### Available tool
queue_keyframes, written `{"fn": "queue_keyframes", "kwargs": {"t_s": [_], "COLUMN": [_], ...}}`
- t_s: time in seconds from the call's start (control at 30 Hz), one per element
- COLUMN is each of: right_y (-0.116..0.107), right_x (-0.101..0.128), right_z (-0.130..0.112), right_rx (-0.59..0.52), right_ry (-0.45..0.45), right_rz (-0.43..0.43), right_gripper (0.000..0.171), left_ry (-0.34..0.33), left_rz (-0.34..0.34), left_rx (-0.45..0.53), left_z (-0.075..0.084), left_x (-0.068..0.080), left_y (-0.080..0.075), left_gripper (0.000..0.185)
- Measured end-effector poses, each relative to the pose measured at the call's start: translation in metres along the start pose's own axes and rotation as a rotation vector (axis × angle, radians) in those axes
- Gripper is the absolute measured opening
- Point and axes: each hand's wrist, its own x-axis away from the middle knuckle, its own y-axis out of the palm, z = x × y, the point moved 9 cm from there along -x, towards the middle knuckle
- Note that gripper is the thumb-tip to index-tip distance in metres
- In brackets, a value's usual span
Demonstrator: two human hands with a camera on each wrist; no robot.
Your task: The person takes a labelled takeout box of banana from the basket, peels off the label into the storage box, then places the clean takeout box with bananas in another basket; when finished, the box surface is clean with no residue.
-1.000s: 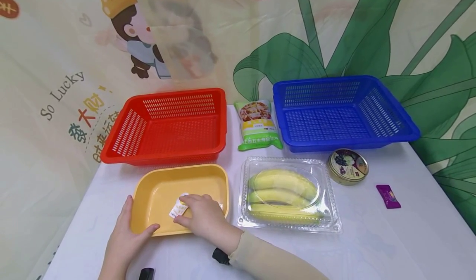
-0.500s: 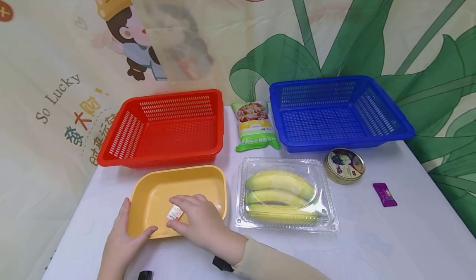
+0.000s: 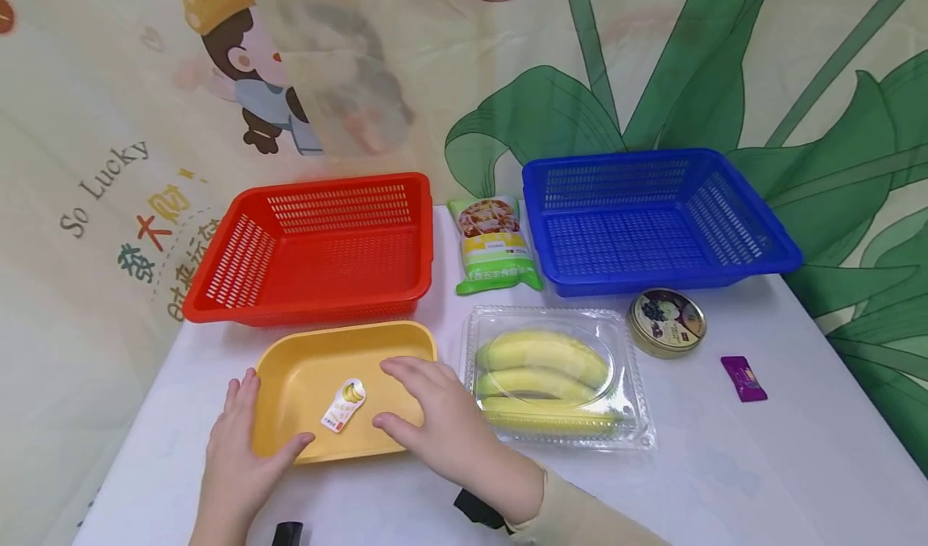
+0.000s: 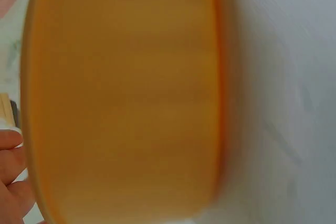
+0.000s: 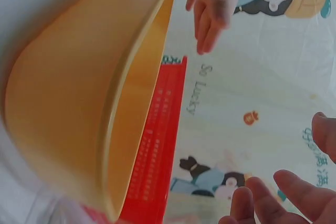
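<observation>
A white table point(image 3: 725, 473) carries everything, set against a printed cloth backdrop point(image 3: 109, 87) with green leaves and a cartoon figure. At the back stand two perforated plastic baskets: a blue rectangular basket point(image 3: 754, 266) on the right and a red rectangular basket point(image 3: 217, 308) on the left, well apart. Between them lies a green-and-yellow printed food packet point(image 3: 493, 244).

Nearer the person, a clear plastic clamshell box point(image 3: 638, 417) holds yellow-green bananas point(image 3: 544, 357). Just beside it on the left sits a shallow yellow plastic tray point(image 3: 290, 369), and on its floor lies a small white sticker point(image 3: 343, 405) printed with a banana, flat and free of both hands.

The left hand point(image 3: 235, 457) grips the tray's near left corner, thumb hooked over the rim and fingers laid along the outer wall. The right hand point(image 3: 442, 429) hovers over the tray's right side with fingers spread and relaxed, holding nothing; the right wrist view shows its fingertips point(image 5: 294, 192) apart in the air.

A round tin point(image 3: 666, 322) with a purple fruit picture on its lid stands in front of the blue basket. A small purple wrapped sweet point(image 3: 740, 367) lies to its right.
</observation>
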Motion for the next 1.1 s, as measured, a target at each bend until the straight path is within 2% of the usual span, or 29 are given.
{"fn": "queue_keyframes", "kwargs": {"t_s": [0.1,0.23,0.4,0.53,0.67,0.77,0.93,1.1], "right_y": [-0.011,-0.024,-0.045,-0.064,-0.083,-0.098,-0.122,-0.136], "right_x": [0.002,0.005,0.011,0.02,0.033,0.047,0.072,0.096], "right_z": [0.008,0.018,0.03,0.041,0.056,0.069,0.089,0.111], "right_rx": [0.014,0.03,0.018,0.077,0.153,0.199,0.252,0.258], "right_ry": [0.022,0.051,0.108,0.127,0.139,0.161,0.198,0.217], "right_rz": [0.037,0.072,0.108,0.164,0.205,0.232,0.254,0.286], "right_gripper": [0.048,0.046,0.046,0.048,0.051,0.054,0.057,0.061], "left_ry": [0.091,0.204,0.338,0.419,0.443,0.441,0.444,0.395], "left_rz": [0.049,0.084,0.1,0.076,0.023,-0.043,-0.188,-0.326], "left_rx": [0.047,0.073,0.115,0.153,0.164,0.167,0.217,0.285], "left_z": [0.018,0.042,0.075,0.1,0.121,0.138,0.161,0.174], "left_x": [0.001,0.002,0.004,0.006,0.01,0.015,0.022,0.024], "left_y": [-0.004,-0.002,0.011,0.025,0.042,0.056,0.081,0.102], "left_gripper": [0.101,0.095,0.093,0.091,0.091,0.094,0.099,0.104]}}
